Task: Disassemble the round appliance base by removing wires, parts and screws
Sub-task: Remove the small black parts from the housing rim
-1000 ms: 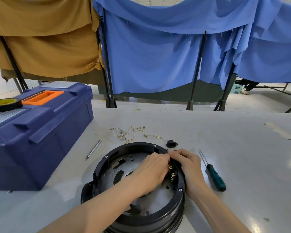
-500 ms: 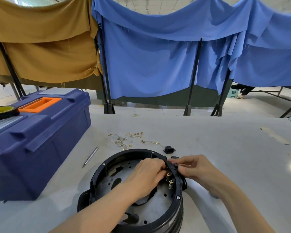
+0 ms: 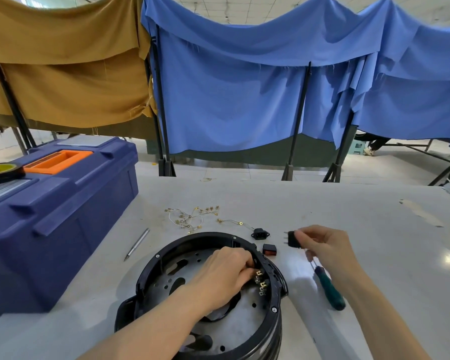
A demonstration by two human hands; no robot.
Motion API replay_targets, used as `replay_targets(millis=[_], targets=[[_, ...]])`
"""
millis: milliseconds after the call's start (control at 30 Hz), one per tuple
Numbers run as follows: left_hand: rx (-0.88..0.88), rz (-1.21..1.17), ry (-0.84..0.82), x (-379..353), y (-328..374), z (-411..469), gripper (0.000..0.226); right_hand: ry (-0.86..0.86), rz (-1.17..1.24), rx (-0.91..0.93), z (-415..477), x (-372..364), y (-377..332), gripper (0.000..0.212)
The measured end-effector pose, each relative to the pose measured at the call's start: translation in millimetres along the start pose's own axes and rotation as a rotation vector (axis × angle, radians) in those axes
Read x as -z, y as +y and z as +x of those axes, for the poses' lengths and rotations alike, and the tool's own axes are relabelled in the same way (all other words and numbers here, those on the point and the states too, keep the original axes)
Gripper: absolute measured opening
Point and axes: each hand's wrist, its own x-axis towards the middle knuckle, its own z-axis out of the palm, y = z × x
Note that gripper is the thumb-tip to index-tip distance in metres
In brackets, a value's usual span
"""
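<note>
Your right hand (image 3: 325, 246) hovers above the bench (image 3: 348, 216), its fingertips pinched shut on a small black switch (image 3: 292, 239) whose metal prongs point toward nine o'clock. Your left hand (image 3: 224, 275) reaches down inside the round appliance base (image 3: 208, 294), its fingers curled against the inner wall at about two o'clock on the ring, just beside a row of brass terminals (image 3: 260, 281); whether those fingers actually grip anything, you cannot tell. The base sits on the bench right in front of you, open side up, with its perforated metal plate (image 3: 239, 323) showing inside the black rim. Just outside the rim at one o'clock lies a second switch with a red face (image 3: 269, 249), and a little farther out a black socket part (image 3: 259, 233). Beyond these, at twelve o'clock from the base, a tangle of thin wires with gold connectors (image 3: 192, 216) lies loose on the bench. A green-handled screwdriver (image 3: 329, 288) rests at three o'clock, partly under your right wrist. A slim metal bit (image 3: 137, 244) lies at ten o'clock, near the blue toolbox (image 3: 57, 222), which carries a roll of tape (image 3: 2, 172) on its lid.
</note>
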Motion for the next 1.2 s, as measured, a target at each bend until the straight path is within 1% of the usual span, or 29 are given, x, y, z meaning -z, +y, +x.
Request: replay_targets(millis=[100,200,333,567,700,767,833,900,1033,1200], targets=[[0.004,0.008,-0.005,0,0,1,0.018,0.097,-0.011,-0.084,2,-6,6,0.002],[0.008,0.008,-0.007,0,0,0,0.018,0.185,-0.076,-0.142,-1,-21,17,0.001],[0.009,0.014,-0.014,0,1,1,0.018,0.256,-0.24,-0.128,3,-36,25,0.017],[0.005,0.02,-0.015,0,0,1,0.019,0.235,-0.501,-0.093,5,-48,30,0.033],[0.004,0.02,-0.017,-1,0,1,0.018,0.218,-0.57,-0.112,6,-44,28,0.027],[0.004,0.019,-0.019,0,0,1,0.018,0.162,-0.598,-0.137,6,-41,22,0.023],[0.005,0.012,-0.02,0,0,0,0.017,0.084,-0.641,-0.152,6,-40,19,0.025],[0.004,0.01,-0.023,0,1,0,0.017,0.068,-0.703,-0.143,4,-43,20,0.022],[0.003,0.001,-0.019,1,2,0,0.017,0.092,-0.711,-0.114,4,-46,25,0.017],[-0.01,-0.021,0.001,1,2,1,0.015,0.112,-0.653,-0.081,5,-42,26,0.021]])
